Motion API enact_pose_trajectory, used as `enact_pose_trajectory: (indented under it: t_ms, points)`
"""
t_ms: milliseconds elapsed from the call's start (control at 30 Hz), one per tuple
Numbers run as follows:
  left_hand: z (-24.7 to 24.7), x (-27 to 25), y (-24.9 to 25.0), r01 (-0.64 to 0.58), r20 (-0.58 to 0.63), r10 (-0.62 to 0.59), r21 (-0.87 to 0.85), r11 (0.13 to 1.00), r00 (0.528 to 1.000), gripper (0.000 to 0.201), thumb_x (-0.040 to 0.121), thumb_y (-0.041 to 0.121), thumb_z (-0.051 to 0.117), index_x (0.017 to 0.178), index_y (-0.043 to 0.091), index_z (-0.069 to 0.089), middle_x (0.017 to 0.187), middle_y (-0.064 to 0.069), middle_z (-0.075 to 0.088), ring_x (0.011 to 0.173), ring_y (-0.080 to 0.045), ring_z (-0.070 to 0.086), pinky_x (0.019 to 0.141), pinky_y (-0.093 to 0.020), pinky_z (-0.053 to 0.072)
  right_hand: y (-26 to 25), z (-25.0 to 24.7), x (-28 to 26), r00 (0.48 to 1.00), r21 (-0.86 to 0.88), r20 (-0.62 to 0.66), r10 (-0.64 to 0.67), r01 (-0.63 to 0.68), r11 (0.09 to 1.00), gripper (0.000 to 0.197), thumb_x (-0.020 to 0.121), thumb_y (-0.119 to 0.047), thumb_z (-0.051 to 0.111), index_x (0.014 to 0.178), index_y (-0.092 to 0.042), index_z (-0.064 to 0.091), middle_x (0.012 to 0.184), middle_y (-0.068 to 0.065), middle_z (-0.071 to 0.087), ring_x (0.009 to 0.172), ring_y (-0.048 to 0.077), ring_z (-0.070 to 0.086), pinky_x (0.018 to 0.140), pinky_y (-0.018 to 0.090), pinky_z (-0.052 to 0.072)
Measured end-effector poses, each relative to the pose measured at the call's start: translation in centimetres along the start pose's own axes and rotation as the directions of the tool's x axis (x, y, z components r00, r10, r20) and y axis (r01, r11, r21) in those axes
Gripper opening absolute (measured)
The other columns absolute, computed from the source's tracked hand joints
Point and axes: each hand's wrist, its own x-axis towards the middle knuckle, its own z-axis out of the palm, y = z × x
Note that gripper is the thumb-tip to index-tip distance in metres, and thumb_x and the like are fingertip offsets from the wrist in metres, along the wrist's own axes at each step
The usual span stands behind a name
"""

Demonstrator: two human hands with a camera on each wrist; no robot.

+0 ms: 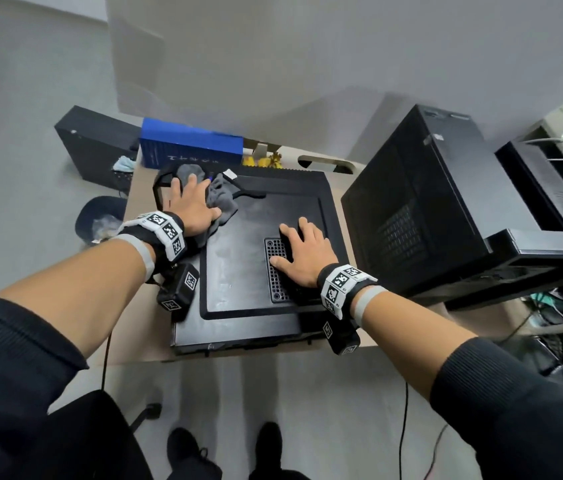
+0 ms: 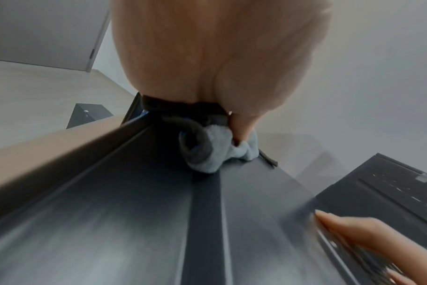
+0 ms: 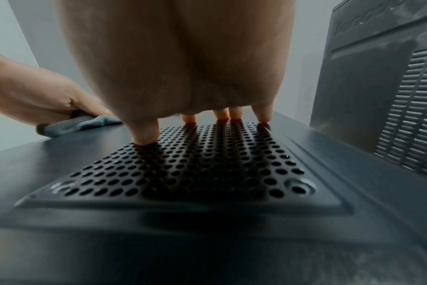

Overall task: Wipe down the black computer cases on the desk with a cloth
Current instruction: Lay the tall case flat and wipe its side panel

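Observation:
A black computer case lies flat on the desk. My left hand presses a grey cloth onto the case's far left corner, fingers spread and straight. In the left wrist view the thumb pushes into the bunched cloth. My right hand rests flat on the case's perforated vent. The right wrist view shows its fingertips pressing on the vent. A second black case stands upright to the right.
A blue box sits behind the flat case at the desk's far edge. Another black case stands on the floor at far left, near a bin. More black equipment and cables crowd the right side.

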Motion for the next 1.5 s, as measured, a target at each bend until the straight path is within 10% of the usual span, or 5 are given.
enact_pose_trajectory:
  t_ms: [567, 800, 967, 1167, 1500]
  points:
    - [9.5, -17.3, -1.0, 0.159, -0.22, -0.179, -0.104, 0.982, 0.959, 0.076, 0.094, 0.024, 0.06, 0.158, 0.022, 0.021, 0.168, -0.006, 0.01, 0.152, -0.041, 0.008, 0.123, -0.051, 0.015, 2.2, -0.7, -2.7, 0.981, -0.008, -0.052, -0.188, 0.188, 0.982, 0.056, 0.09, -0.046, 0.056, 0.142, -0.026, 0.047, 0.154, 0.009, 0.036, 0.144, 0.028, 0.031, 0.121, 0.059, 0.005]
    - [12.3, -20.8, -1.0, 0.189, -0.457, -0.31, -0.291, 0.938, 0.834, 0.06, 0.097, 0.019, 0.058, 0.152, 0.015, 0.036, 0.158, -0.01, 0.035, 0.146, -0.033, 0.031, 0.12, -0.047, 0.025, 7.6, 1.0, -6.2, 0.973, 0.156, -0.232, -0.014, 0.051, 0.986, 0.06, 0.086, -0.033, 0.057, 0.142, -0.017, 0.044, 0.146, 0.011, 0.042, 0.137, 0.033, 0.036, 0.115, 0.052, 0.029]
    - [11.0, -21.8, -0.2, 0.273, -0.319, -0.677, -0.74, 0.615, 0.663, 0.04, 0.099, 0.03, 0.055, 0.131, 0.006, 0.052, 0.134, -0.02, 0.058, 0.124, -0.04, 0.054, 0.104, -0.043, 0.042, 10.7, 1.7, -6.4, 0.989, 0.409, 0.046, 0.144, -0.15, 0.9, 0.068, 0.095, -0.041, 0.05, 0.145, 0.001, 0.033, 0.145, 0.024, 0.046, 0.13, 0.039, 0.048, 0.106, 0.042, 0.041]
    - [9.8, -18.1, -6.8, 0.197, 0.061, -0.576, -0.964, 0.177, 0.815, 0.046, 0.087, 0.037, 0.067, 0.126, 0.012, 0.067, 0.123, -0.011, 0.067, 0.107, -0.025, 0.064, 0.107, -0.041, 0.046, 9.1, 4.1, -7.5, 0.963, 0.665, 0.102, 0.249, -0.252, 0.703, 0.078, 0.102, -0.05, 0.04, 0.158, -0.009, 0.004, 0.159, 0.019, 0.029, 0.141, 0.037, 0.037, 0.114, 0.039, 0.029]
    - [7.9, -17.3, -4.9, 0.272, 0.253, -0.379, -0.962, -0.004, 0.89, 0.052, 0.1, 0.032, 0.053, 0.052, 0.019, 0.068, 0.063, -0.004, 0.069, 0.055, -0.018, 0.068, 0.057, -0.026, 0.059, 8.3, 5.2, -5.6, 0.846, 0.71, 0.117, 0.52, -0.438, 0.552, 0.07, 0.101, -0.054, 0.02, 0.142, -0.006, 0.049, 0.147, 0.018, 0.049, 0.133, 0.037, 0.046, 0.114, 0.044, 0.031]
